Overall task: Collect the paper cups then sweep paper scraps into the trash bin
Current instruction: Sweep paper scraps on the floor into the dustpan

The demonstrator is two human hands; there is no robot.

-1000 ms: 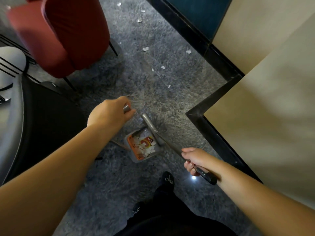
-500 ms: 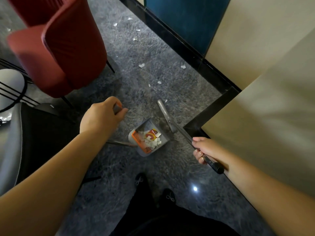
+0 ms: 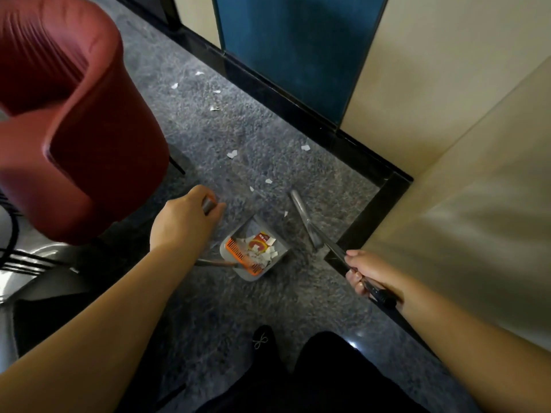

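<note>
A grey dustpan (image 3: 262, 272) with an orange comb edge rests on the grey floor, holding white paper scraps and a red-and-white label. My left hand (image 3: 182, 225) is closed around the top of the dustpan's long handle. My right hand (image 3: 368, 272) grips the black-tipped broom handle (image 3: 380, 295); the broom head (image 3: 304, 216) lies just right of the pan. Several loose paper scraps (image 3: 232, 154) dot the floor beyond the pan, towards the wall.
A red upholstered chair (image 3: 77, 129) stands close on the left, its thin legs near my left hand. A black baseboard (image 3: 298, 111) runs along beige and blue wall panels and turns a corner (image 3: 396, 180) on the right. My dark shoes (image 3: 262, 341) are below.
The view has shifted forward towards the wall. The dustpan and broom have moved a little farther along the floor, nearer the remaining scraps. Both hands keep their grips.
</note>
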